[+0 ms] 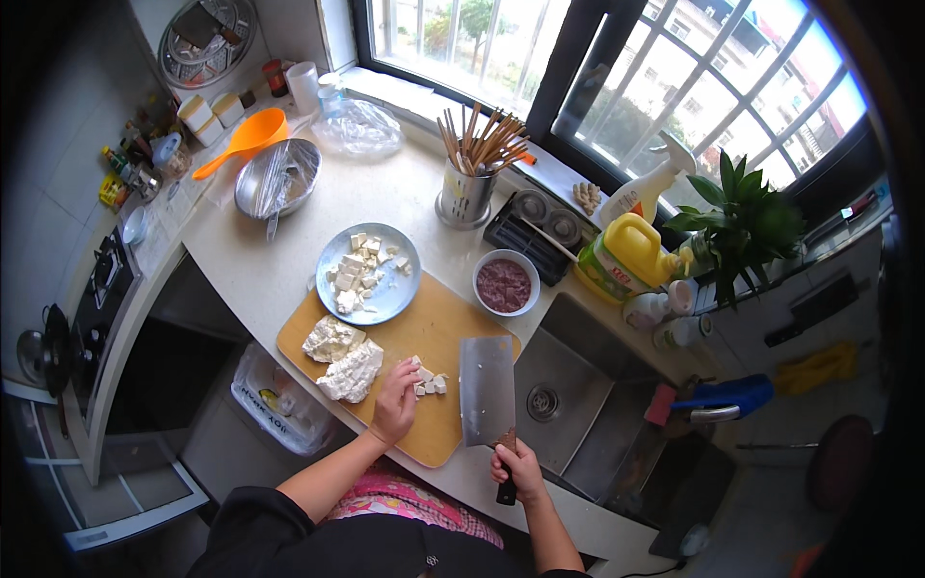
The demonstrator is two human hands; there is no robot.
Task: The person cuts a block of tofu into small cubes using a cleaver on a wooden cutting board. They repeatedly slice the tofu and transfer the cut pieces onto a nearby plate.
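Observation:
My right hand (521, 471) is wrapped round the dark handle of a cleaver (488, 390). Its broad blade is at the right edge of a wooden cutting board (445, 318), apart from the food. On the board, my left hand (393, 405) curves its fingers together against a small group of tofu cubes (430, 383), partly covering them. Left of that hand are two large, crumbly white tofu blocks (349, 371). Overlapping the board's far end is a light blue plate (395, 299) with more cut tofu on it.
A white bowl of reddish-brown minced food (504, 283) stands by the steel sink (597, 371). Behind are a chopstick holder (467, 196) and a yellow jug (621, 255). A metal bowl (277, 178) and orange ladle-like scoop (255, 130) lie at far left. A plastic bin (284, 405) sits below the counter.

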